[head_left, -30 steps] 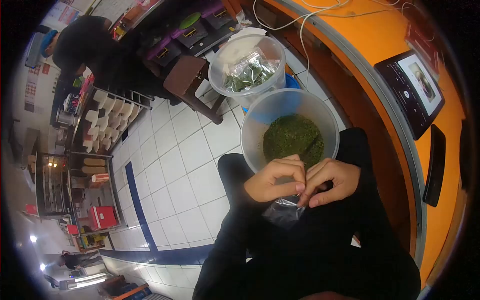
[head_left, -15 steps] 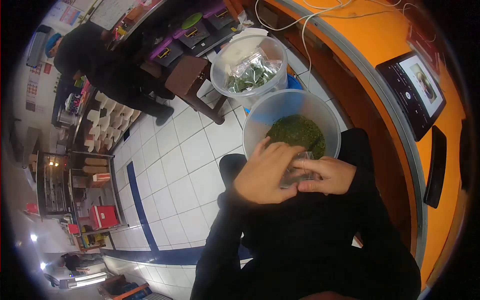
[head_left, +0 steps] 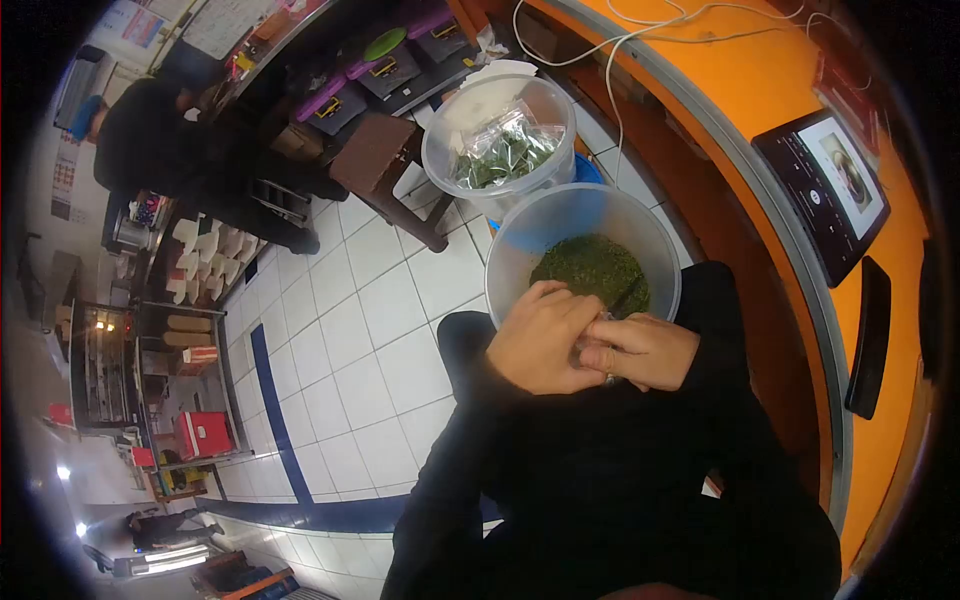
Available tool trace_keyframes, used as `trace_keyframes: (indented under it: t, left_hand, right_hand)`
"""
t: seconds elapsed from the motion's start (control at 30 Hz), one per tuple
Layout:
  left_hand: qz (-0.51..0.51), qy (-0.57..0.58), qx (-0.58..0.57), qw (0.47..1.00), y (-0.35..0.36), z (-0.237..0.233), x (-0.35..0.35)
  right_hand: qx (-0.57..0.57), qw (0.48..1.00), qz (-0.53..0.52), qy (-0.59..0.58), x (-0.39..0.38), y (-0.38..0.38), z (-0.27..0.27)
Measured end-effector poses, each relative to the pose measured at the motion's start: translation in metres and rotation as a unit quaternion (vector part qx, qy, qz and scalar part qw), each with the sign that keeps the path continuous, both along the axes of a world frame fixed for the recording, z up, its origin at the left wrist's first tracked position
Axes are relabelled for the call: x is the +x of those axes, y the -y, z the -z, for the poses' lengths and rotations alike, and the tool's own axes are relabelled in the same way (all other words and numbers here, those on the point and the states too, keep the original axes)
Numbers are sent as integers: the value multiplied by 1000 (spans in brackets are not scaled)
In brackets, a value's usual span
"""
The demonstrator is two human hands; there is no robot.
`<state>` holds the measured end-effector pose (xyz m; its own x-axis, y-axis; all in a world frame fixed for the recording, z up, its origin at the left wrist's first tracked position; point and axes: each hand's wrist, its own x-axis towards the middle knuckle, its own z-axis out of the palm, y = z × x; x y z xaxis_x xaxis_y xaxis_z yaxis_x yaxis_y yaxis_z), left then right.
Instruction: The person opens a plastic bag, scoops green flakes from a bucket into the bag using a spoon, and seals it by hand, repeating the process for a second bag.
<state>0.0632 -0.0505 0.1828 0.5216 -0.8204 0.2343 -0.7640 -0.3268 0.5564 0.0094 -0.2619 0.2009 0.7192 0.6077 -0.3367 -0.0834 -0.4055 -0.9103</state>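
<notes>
My left hand (head_left: pixel 545 340) and my right hand (head_left: pixel 645 350) meet over my lap, at the near rim of a clear plastic bucket (head_left: pixel 501 232). Their fingers are closed together on a small clear plastic bag (head_left: pixel 582 346), of which only a sliver shows. Chopped green herbs (head_left: pixel 585 270) cover the bottom of the bucket. A dark slim shape lies over the herbs near my right hand; its kind cannot be made out. Just beyond stands a second clear bucket (head_left: pixel 437 150) holding several zip bags (head_left: pixel 505 155) filled with greens.
A brown stool (head_left: pixel 372 150) stands on the white tiled floor, left of the buckets. To the right, a tablet (head_left: pixel 825 190) and white cables (head_left: pixel 640 30) rest on the orange counter (head_left: pixel 735 75). A person in dark clothing (head_left: pixel 150 140) is at the far-left worktop.
My hands have drawn closer together and the bag between them is now mostly covered by fingers. The person at the back left has shifted slightly left.
</notes>
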Motion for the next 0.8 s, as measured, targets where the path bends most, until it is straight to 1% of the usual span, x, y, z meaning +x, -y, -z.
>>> trace_keyframes:
  t: [0.07, 0.1, 0.17, 0.2, 0.27, 0.3, 0.37, 0.4, 0.43, 0.5, 0.53, 0.6, 0.63, 0.67, 0.7, 0.73, 0.77, 0.8]
  left_hand:
    - [-2, -13, -29, 1000, 0, 1, 1]
    - [-3, -13, -29, 999, -1, 1, 1]
    - [-20, -31, -21, 999, -1, 3, 4]
    - [-20, -30, -21, 999, -2, 4, 6]
    - [-31, -24, -60, 997, -6, 6, 11]
    - [-31, -24, -61, 997, -8, 6, 13]
    - [-128, -130, -50, 982, -14, 8, 15]
    - [-159, -135, -68, 976, -18, 12, 18]
    - [-206, -133, -73, 967, -21, 11, 26]
    - [-216, -168, -93, 957, -24, 14, 36]
    - [-216, -171, -94, 957, -22, 17, 41]
    - [-219, -133, -101, 961, -19, 24, 50]
    - [-217, -135, -104, 961, -17, 30, 52]
    - [-224, -135, -87, 961, -15, 37, 54]
    - [-230, -135, -71, 961, -13, 40, 56]
    - [-227, -137, -72, 961, -12, 40, 56]
    - [-234, -132, -74, 960, -11, 40, 56]
    - [-240, -129, -74, 959, -11, 41, 55]
  right_hand:
    - [27, 999, 7, 43, 1, 0, -1]
    - [27, 999, 6, 43, 1, -1, 0]
    - [22, 993, 20, 115, 1, -2, 6]
    - [22, 993, 20, 115, 1, -3, 10]
    - [82, 960, 106, 246, -2, -4, 17]
    - [81, 960, 106, 246, -1, -1, 13]
    - [117, 955, 219, 159, 3, 7, 0]
    - [88, 939, 273, 190, 6, 9, 4]
    - [73, 895, 289, 331, 19, 17, 20]
    - [61, 871, 272, 405, 31, 21, 33]
    - [58, 872, 271, 403, 33, 22, 32]
    - [-9, 936, 258, 240, 39, 20, 29]
    - [-12, 936, 258, 239, 44, 19, 30]
    - [-124, 932, 199, 276, 53, 17, 34]
    - [-234, 912, 136, 307, 63, 15, 40]
    - [-305, 896, 93, 308, 72, 11, 50]
    - [-308, 896, 94, 305, 83, 8, 62]
    - [-379, 878, 1, 293, 95, 4, 76]
